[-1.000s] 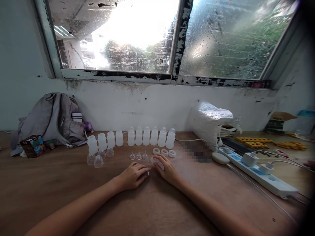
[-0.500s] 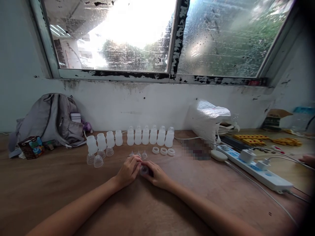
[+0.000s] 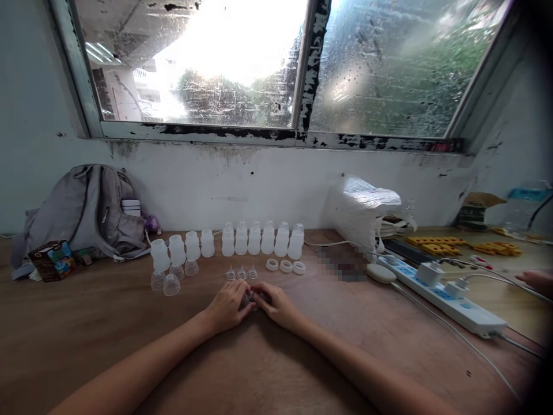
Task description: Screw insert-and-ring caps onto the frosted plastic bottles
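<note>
Left hand (image 3: 228,304) and right hand (image 3: 277,305) pinching small part (image 3: 249,298), near side of teat row (image 3: 242,274)

Small part sits between both sets of fingertips, just in front of teat row; mostly covered, exact type can't tell. Left hand: fingers curled, narrow grip on part's left side. Right hand: thumb and fingers bent in, narrow grip on its right side. Teat row: three clear pieces, side by side on table (image 3: 242,369). White rings (image 3: 286,266), three, right of teat row. Capped bottles (image 3: 254,241), six, upright behind it. Uncapped bottles (image 3: 177,249), four, behind-left. Clear caps (image 3: 171,284) left of it. Backpack (image 3: 73,202) far left, power strip (image 3: 479,321) far right of teat row.
</note>
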A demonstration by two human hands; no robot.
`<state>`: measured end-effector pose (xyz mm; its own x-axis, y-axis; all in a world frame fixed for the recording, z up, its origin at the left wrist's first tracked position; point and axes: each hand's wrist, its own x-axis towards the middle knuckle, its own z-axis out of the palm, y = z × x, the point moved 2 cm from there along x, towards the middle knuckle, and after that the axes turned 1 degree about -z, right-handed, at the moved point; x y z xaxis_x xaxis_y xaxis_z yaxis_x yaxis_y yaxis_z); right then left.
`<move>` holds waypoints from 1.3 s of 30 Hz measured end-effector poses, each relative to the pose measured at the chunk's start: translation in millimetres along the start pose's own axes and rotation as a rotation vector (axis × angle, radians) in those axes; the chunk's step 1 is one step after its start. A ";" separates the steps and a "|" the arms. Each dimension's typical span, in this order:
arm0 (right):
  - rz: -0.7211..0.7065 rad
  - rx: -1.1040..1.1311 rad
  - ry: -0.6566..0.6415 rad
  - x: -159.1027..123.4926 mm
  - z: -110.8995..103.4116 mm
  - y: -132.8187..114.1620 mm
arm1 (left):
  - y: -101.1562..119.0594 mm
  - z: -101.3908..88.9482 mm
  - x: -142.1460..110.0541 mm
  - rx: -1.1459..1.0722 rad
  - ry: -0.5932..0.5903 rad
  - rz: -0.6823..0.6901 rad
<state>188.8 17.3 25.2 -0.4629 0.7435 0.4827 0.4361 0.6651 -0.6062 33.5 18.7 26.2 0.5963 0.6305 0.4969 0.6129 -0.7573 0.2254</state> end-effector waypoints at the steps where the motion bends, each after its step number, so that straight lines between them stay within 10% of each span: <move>1: 0.001 -0.008 0.012 0.0 -0.1 1.4 | -0.4 1.0 0.2 -0.008 -0.012 0.003; 16: 0.268 0.651 0.039 -3.2 0.9 10.1 | 3.4 -8.0 -3.2 -0.219 0.090 0.056; 23: 0.301 0.464 -0.074 -5.5 5.4 18.7 | 2.7 -7.0 -2.5 -0.251 0.013 0.066; 30: -0.051 -0.244 -0.103 -6.4 -11.4 11.2 | 0.8 -7.9 -1.2 -0.335 -0.098 0.033; 39: -0.089 -0.388 -0.250 -7.0 -16.7 10.3 | -3.3 -5.8 -1.9 -0.287 -0.163 -0.128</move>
<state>209.5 20.2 26.1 -0.6626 0.6744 0.3258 0.6205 0.7379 -0.2654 27.3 19.1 29.4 0.6132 0.7244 0.3148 0.5308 -0.6731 0.5150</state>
